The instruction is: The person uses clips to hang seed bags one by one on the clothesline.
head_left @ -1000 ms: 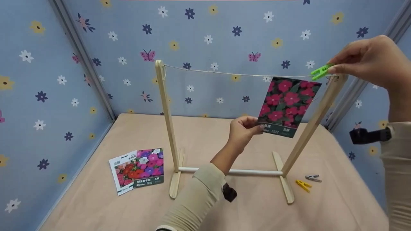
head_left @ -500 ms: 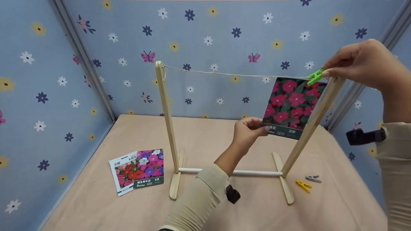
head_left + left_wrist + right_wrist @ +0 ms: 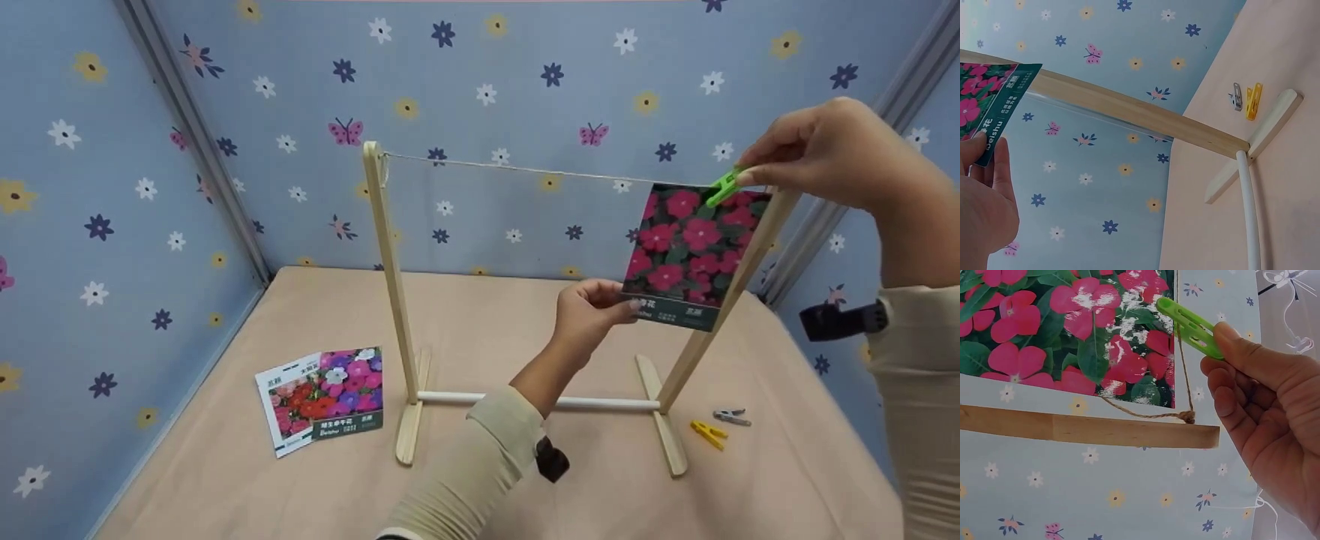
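My left hand (image 3: 589, 319) pinches the lower left corner of a seed packet (image 3: 686, 255) printed with pink flowers. The packet stands upright, slightly tilted, its top edge right at the string (image 3: 517, 169) tied between two wooden posts. With thumb and fingers my right hand (image 3: 825, 157) pinches a green clothespin (image 3: 724, 187) from above. In the right wrist view the tip of the clothespin (image 3: 1188, 323) lies over the packet's edge and the string. The packet's right side overlaps the right post (image 3: 739, 292) in the head view.
Two more flower packets (image 3: 349, 394) lie overlapping on the table (image 3: 187, 480) at the left. A yellow clothespin (image 3: 709, 435) and a grey clothespin (image 3: 732, 417) lie beside the right foot of the stand. A white rod (image 3: 600, 403) joins both feet.
The left hand has carried the packet a little to the right, close to the right post. The right hand has moved left and down, bringing the green clothespin over the packet's top edge.
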`<state>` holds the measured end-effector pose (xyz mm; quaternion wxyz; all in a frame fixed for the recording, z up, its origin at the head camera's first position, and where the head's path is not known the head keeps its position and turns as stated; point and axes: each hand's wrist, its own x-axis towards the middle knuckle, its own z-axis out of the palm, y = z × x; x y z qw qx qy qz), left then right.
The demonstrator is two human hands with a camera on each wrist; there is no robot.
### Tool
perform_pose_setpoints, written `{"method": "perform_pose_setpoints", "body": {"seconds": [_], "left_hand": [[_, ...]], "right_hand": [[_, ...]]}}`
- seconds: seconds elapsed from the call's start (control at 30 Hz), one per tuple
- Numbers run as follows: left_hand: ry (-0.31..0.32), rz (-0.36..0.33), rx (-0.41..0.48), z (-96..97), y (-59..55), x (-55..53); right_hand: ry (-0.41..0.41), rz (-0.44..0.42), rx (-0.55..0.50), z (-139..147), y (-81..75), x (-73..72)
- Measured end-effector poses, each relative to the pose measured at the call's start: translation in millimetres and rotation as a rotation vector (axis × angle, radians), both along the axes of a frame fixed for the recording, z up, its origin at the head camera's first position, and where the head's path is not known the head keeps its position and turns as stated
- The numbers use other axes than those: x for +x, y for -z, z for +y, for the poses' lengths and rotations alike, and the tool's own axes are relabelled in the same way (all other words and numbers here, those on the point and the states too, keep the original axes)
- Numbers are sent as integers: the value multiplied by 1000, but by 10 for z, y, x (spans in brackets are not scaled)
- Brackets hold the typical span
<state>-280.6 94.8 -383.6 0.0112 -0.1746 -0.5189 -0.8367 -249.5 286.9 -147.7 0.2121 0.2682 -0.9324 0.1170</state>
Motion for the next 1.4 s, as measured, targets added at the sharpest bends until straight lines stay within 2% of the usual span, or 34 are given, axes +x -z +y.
{"method": "perform_pose_setpoints", "body": {"seconds": [0.47, 0.77, 1.0, 1.17, 1.4], "left_hand": [[-18, 9, -1, 2, -4, 21], [13, -13, 2, -3, -14, 13], [29, -2, -21, 8, -18, 12], [31, -6, -25, 0, -6, 19], [-6, -3, -95, -19, 51, -8]], "right_hand": [[24, -39, 55, -32, -5, 6], [64, -65, 69, -12, 9, 24], [94, -94, 45, -1, 27, 13], [84, -46, 29, 26, 41, 16], [39, 99, -34, 53, 77, 48]]}}
